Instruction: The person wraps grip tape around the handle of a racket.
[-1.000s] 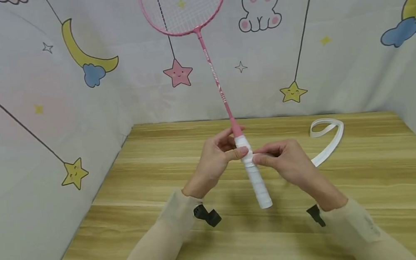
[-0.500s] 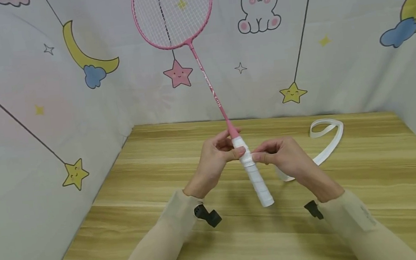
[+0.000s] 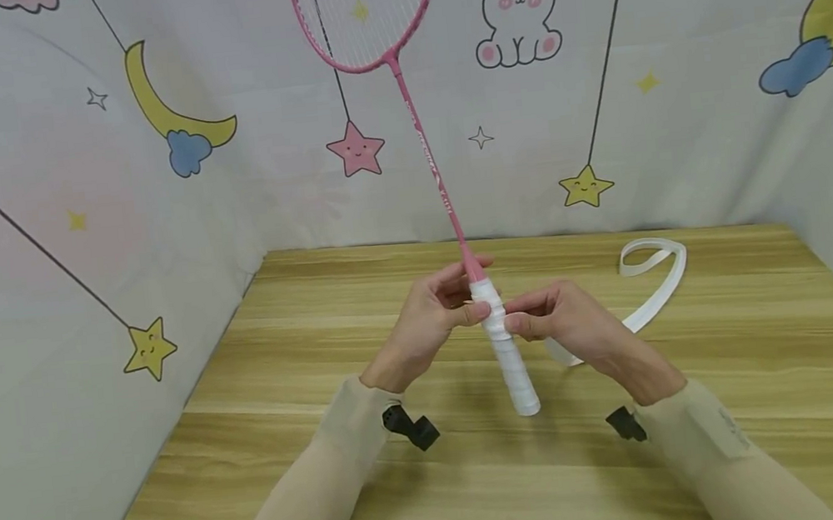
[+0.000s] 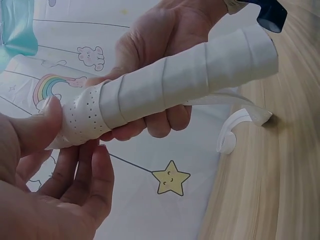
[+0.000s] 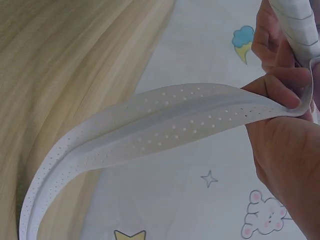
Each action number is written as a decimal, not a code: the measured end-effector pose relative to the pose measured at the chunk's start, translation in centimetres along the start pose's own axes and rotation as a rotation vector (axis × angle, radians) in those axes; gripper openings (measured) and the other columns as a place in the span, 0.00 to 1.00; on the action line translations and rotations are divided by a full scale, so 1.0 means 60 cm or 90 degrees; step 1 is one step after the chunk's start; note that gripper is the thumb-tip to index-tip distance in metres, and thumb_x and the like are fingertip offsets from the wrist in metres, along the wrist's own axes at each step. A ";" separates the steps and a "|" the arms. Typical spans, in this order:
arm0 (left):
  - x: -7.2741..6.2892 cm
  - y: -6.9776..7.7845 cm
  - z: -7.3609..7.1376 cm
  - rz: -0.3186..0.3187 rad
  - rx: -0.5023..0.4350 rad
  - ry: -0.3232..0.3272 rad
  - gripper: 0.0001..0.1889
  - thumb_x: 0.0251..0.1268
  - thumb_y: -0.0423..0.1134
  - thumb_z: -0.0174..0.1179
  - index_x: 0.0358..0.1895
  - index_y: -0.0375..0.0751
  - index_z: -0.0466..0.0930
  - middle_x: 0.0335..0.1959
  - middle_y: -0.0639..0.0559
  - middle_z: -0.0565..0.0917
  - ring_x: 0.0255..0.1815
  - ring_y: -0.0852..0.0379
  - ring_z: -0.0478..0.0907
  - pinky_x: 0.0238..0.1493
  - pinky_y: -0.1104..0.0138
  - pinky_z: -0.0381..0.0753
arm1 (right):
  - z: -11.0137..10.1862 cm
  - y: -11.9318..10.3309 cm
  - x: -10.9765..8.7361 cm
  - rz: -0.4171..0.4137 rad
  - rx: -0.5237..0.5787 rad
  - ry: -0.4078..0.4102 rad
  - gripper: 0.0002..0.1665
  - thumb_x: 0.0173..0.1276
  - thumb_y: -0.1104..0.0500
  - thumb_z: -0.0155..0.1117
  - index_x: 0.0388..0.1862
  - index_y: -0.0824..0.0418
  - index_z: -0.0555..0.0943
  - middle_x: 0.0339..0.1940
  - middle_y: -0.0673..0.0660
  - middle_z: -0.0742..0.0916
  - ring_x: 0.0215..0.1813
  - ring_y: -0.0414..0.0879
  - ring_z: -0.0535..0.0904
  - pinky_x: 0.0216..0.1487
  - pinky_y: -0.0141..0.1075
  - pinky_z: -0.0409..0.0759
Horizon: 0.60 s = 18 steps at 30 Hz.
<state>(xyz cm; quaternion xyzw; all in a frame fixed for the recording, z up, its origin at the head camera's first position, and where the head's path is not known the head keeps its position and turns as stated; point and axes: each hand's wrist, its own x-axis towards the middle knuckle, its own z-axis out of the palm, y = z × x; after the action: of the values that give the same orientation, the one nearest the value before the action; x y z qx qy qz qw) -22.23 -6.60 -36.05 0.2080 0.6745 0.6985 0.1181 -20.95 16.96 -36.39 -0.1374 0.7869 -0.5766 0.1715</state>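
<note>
A pink badminton racket is held tilted over the table, head up and away, its white handle toward me. My left hand grips the upper handle, thumb on the near side, fingers behind. Perforated white grip tape is wound around the handle's upper part; smoother white wrap covers the lower part. My right hand pinches the loose run of grip tape beside the handle. From that pinch the tape hangs down in the right wrist view, with a ridge along its middle.
The tape's far end lies curled on the wooden table at the back right. Behind and to the sides hangs a white cloth printed with stars, moons and a rabbit. A black wrist camera sits below the left hand.
The racket head swung left and lower, then back right and up, as the handle turned in the left hand. The right hand stays pinching the tape beside the handle.
</note>
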 end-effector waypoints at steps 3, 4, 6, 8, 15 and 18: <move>-0.002 0.004 -0.002 -0.003 0.002 -0.025 0.29 0.76 0.24 0.64 0.77 0.38 0.76 0.55 0.46 0.87 0.53 0.59 0.84 0.55 0.66 0.84 | 0.000 0.002 -0.001 -0.023 -0.001 -0.025 0.23 0.80 0.55 0.71 0.63 0.70 0.87 0.50 0.46 0.94 0.58 0.44 0.84 0.64 0.41 0.81; -0.003 0.006 -0.002 -0.004 0.002 -0.033 0.29 0.76 0.24 0.64 0.77 0.39 0.76 0.52 0.52 0.88 0.53 0.59 0.84 0.55 0.66 0.85 | 0.000 0.001 -0.002 -0.030 0.001 -0.033 0.22 0.80 0.55 0.70 0.63 0.71 0.87 0.50 0.44 0.94 0.58 0.44 0.83 0.64 0.42 0.80; -0.003 0.009 -0.003 -0.006 0.000 -0.047 0.29 0.76 0.25 0.64 0.78 0.40 0.75 0.50 0.59 0.88 0.53 0.59 0.84 0.56 0.66 0.84 | 0.000 0.000 -0.004 -0.045 0.005 -0.050 0.22 0.80 0.56 0.70 0.62 0.72 0.87 0.48 0.43 0.93 0.57 0.43 0.83 0.64 0.43 0.79; -0.004 0.011 -0.004 -0.007 0.000 -0.060 0.30 0.77 0.25 0.63 0.79 0.41 0.74 0.48 0.61 0.88 0.53 0.60 0.85 0.58 0.66 0.84 | 0.000 -0.001 -0.006 -0.052 0.013 -0.060 0.22 0.80 0.56 0.70 0.61 0.72 0.87 0.47 0.41 0.93 0.56 0.42 0.82 0.63 0.43 0.79; -0.006 0.017 -0.006 -0.009 -0.004 -0.076 0.31 0.79 0.24 0.60 0.81 0.41 0.71 0.52 0.51 0.91 0.55 0.60 0.86 0.60 0.66 0.84 | 0.006 -0.005 -0.012 -0.068 0.048 -0.057 0.25 0.80 0.56 0.70 0.62 0.75 0.86 0.47 0.39 0.93 0.56 0.39 0.84 0.63 0.40 0.82; -0.008 0.021 -0.002 -0.020 -0.014 -0.064 0.28 0.80 0.26 0.60 0.79 0.40 0.71 0.63 0.37 0.89 0.58 0.59 0.87 0.64 0.65 0.84 | 0.008 -0.006 -0.013 -0.072 0.050 -0.021 0.25 0.79 0.57 0.71 0.63 0.77 0.84 0.45 0.38 0.94 0.55 0.38 0.85 0.61 0.35 0.82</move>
<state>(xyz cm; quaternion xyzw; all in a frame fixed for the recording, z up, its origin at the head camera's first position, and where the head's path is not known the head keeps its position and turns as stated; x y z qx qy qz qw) -21.71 -6.97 -34.88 0.2312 0.6631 0.6925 0.1649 -20.01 16.78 -36.07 -0.1846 0.7517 -0.6134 0.1570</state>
